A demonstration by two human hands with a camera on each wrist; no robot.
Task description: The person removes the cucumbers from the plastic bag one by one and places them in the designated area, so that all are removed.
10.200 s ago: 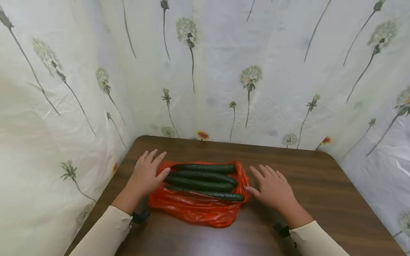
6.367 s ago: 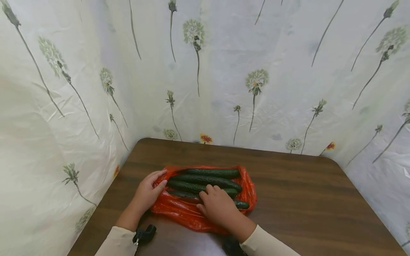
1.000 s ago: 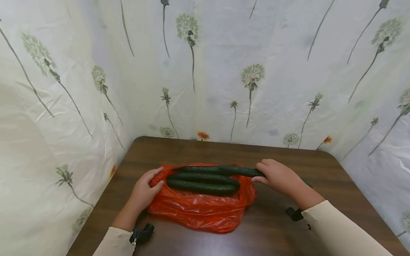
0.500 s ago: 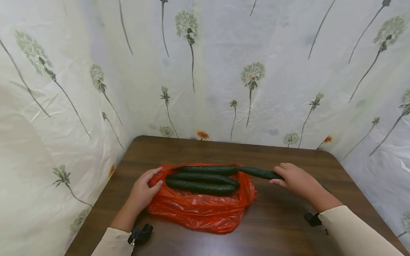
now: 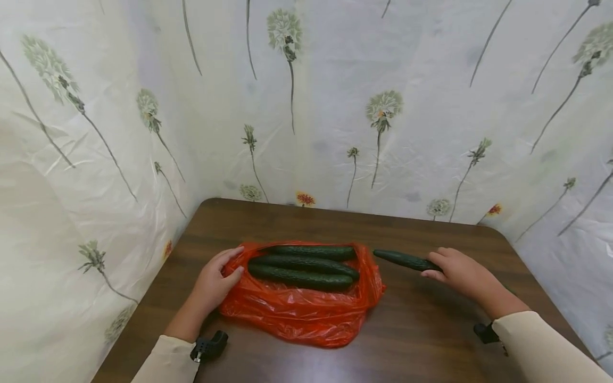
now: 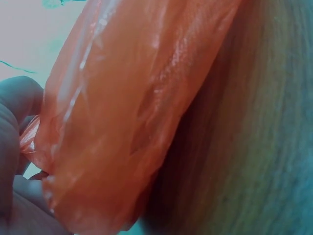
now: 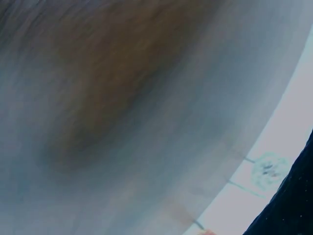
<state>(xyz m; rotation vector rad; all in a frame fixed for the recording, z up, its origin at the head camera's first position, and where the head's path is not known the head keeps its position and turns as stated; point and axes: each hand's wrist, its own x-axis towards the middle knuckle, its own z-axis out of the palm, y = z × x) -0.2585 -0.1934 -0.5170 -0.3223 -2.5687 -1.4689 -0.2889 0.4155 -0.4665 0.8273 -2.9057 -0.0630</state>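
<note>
A red plastic bag [image 5: 297, 316] lies on the table, its top laid open around three long dark green cucumbers [image 5: 299, 277] side by side. At the bag's left edge my left hand [image 5: 213, 282] holds the plastic; the left wrist view has a tuft of the bag [image 6: 30, 137] between thumb and fingers. My right hand [image 5: 462, 274] grips another cucumber [image 5: 402, 259] to the right of the bag, its tip pointing left toward the bag's rim. The far end is partly hidden behind the hand and wrist. In the right wrist view the held cucumber [image 7: 288, 205] fills the lower right corner.
The brown wooden table [image 5: 431, 340] has rounded far corners. Behind it and on the left hangs a pale flower-printed sheet [image 5: 325, 106]. Each wrist wears a black camera mount, such as the left mount [image 5: 209, 346].
My right hand has drawn one cucumber rightward, out over the bag's edge and apart from it. Earlier four lay in the bag; three lie there now. My left hand stays at the bag's edge.
</note>
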